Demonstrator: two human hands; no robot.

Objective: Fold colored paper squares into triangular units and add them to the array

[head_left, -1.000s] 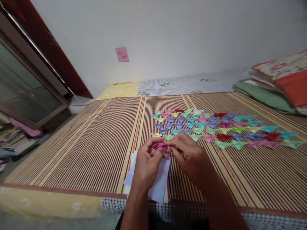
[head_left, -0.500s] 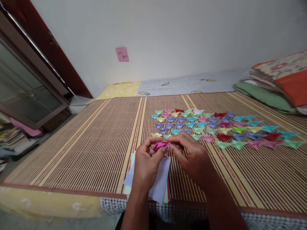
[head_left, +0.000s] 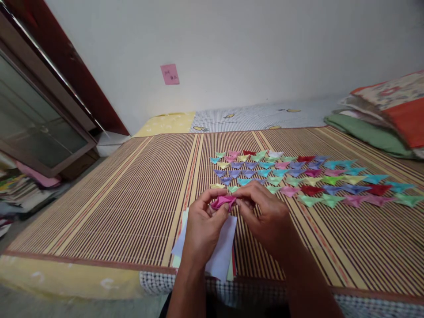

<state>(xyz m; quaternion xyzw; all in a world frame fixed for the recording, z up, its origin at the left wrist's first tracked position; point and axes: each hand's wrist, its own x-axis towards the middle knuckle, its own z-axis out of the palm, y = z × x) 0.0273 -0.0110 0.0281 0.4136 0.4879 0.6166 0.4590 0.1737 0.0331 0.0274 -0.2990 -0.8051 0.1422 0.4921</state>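
The magenta piece (head_left: 222, 202) is showing as thin, creased paper with a slight sheen. The folded triangles (head_left: 300, 176) are reading as glossy coloured paper. The sheets (head_left: 221, 251) at the mat's near edge are appearing matt. The mat (head_left: 132, 198) is presenting as ribbed, woven slats.

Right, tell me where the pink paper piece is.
In the head view, the pink paper piece sits low and centre, pinched between the left hand and right hand, above the paper sheets.
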